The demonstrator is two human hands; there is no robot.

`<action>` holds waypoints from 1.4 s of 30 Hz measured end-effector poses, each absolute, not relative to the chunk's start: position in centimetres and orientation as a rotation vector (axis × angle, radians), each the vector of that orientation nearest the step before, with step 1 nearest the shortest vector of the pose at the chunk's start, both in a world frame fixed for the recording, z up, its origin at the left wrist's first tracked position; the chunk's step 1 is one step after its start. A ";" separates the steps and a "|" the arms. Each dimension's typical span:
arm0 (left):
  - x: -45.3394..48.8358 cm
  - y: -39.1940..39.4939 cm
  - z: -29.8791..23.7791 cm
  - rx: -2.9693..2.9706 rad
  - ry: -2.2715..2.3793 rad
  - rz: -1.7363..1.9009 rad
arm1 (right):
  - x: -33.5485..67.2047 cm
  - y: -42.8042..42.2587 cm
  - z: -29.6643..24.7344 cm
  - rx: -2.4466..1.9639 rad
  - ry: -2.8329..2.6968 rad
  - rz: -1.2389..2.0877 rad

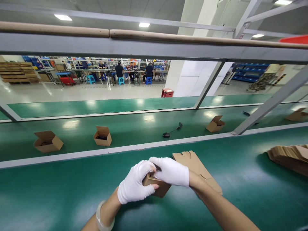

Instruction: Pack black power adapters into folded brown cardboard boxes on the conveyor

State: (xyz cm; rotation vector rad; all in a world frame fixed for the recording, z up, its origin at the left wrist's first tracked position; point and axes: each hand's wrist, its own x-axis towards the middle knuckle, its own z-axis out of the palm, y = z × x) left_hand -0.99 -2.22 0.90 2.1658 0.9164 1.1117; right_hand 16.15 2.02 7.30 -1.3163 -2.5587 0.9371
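Just above the green work surface (72, 192) I hold a small brown cardboard box (161, 188). My left hand (137, 182), in a white glove with bare fingertips, grips it from the left side with thumb and fingers around the wall. From above, my right hand (169, 170), also white-gloved, has its fingers bent over the box's top edge and closed on it. What lies inside the box is hidden by the hands. A flat unfolded cardboard blank (199, 166) lies to the right, partly beneath my right forearm.
Beyond a pale rail, open cartons (48, 142), (103, 136) and another carton (215, 125) stand on a green belt (134, 128), with a black corded adapter (166, 134). A stack of cardboard blanks (291, 157) lies at right. Metal posts (271, 102) rise from the rail.
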 end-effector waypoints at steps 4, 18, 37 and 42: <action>-1.3 -1.5 0.6 1.943 1.114 1.527 | 18.0 2.0 6.2 -1.341 -1.808 0.955; 0.5 9.1 -5.2 1.896 1.520 1.076 | 20.2 1.7 1.8 -1.735 -2.392 0.474; 1.0 18.8 -6.0 1.514 1.342 1.342 | 19.6 4.0 0.2 -1.873 -2.476 0.127; -0.2 16.2 -0.4 1.323 1.011 1.714 | 17.9 3.0 1.0 -1.595 -2.219 0.221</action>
